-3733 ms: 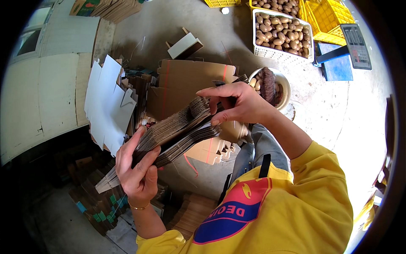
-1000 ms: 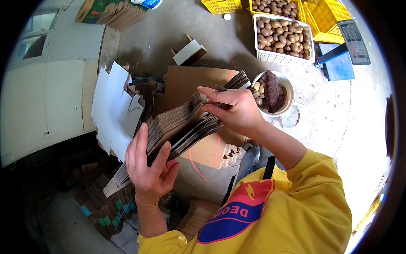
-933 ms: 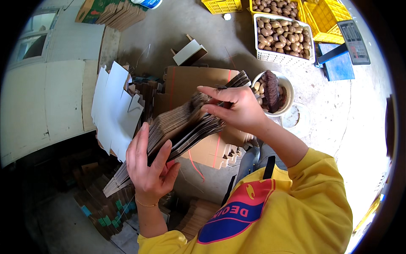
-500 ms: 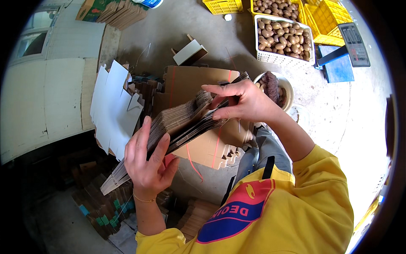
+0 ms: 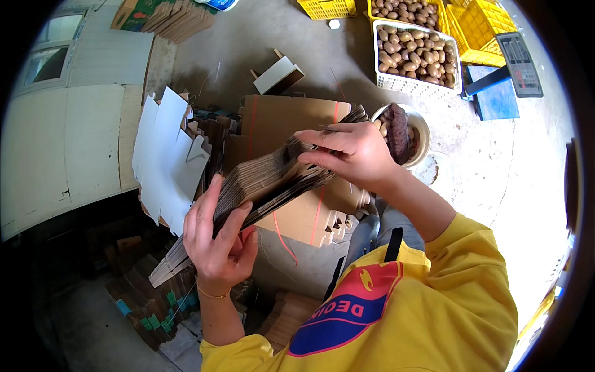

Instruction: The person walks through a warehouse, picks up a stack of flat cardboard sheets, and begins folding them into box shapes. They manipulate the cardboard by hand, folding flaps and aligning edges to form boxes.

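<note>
A bundle of flattened cardboard boxes (image 5: 263, 173) stands on edge, slanting from lower left to upper right. My left hand (image 5: 217, 242) grips its lower left part, thumb on the near face and fingers over the far side. At the upper right, my right hand (image 5: 356, 155) has its thumb and fingers closed over the sheets' top edges. A gap separates the brown sheets from a darker group nearer to me. Beneath the bundle lies a larger pile of flat brown cardboard (image 5: 291, 115) with red strapping.
White cardboard sheets (image 5: 170, 161) lean at left. Further cardboard bundles (image 5: 152, 310) lie lower left. A small stool (image 5: 277, 75) stands beyond the pile. To the right are a bowl (image 5: 423, 133), a white crate (image 5: 418, 90) of brown round produce, yellow crates (image 5: 477, 28) and a blue scale (image 5: 496, 96).
My right hand has shifted slightly left and down, its thumb and fingers closing on the sheets' edges. My left hand stays nearly in place on the bundle.
</note>
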The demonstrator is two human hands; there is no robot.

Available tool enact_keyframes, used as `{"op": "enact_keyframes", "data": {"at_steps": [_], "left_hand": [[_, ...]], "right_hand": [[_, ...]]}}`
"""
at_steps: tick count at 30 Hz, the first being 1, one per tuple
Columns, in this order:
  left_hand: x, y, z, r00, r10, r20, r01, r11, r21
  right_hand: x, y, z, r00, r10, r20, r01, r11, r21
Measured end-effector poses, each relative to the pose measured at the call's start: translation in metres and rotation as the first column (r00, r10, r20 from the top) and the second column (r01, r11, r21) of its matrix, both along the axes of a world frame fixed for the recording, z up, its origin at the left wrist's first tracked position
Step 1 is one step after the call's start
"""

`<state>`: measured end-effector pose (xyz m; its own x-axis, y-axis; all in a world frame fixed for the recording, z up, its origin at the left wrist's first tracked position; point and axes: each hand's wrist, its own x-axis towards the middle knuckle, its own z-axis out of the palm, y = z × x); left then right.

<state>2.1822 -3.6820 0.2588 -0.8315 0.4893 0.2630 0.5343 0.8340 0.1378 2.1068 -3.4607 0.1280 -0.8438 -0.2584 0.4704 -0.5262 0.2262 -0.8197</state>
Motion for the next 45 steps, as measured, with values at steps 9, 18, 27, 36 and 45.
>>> {"op": "enact_keyframes", "data": {"at_steps": [9,18,27,36,45], "left_hand": [[0.004,0.0,-0.001,1.0,-0.011,-0.015,0.011,1.0,-0.012],[0.002,0.001,0.0,0.999,-0.038,-0.013,0.038,0.999,0.0],[0.003,0.004,0.002,0.999,-0.035,-0.013,0.035,0.999,-0.011],[0.003,0.002,-0.001,0.999,-0.04,-0.016,0.04,0.999,0.001],[0.007,0.003,0.0,0.999,-0.035,-0.02,0.035,0.999,-0.005]], "right_hand": [[-0.008,0.023,-0.002,0.724,0.52,0.454,-0.357,0.845,-0.397],[-0.007,0.017,-0.015,0.673,0.594,0.441,-0.338,0.777,-0.531],[-0.002,0.009,-0.013,0.961,0.268,0.064,-0.26,0.959,-0.115],[-0.006,0.016,-0.024,0.746,0.581,0.325,-0.375,0.77,-0.516],[0.001,0.014,-0.012,0.928,0.322,0.189,-0.286,0.939,-0.193]]}}
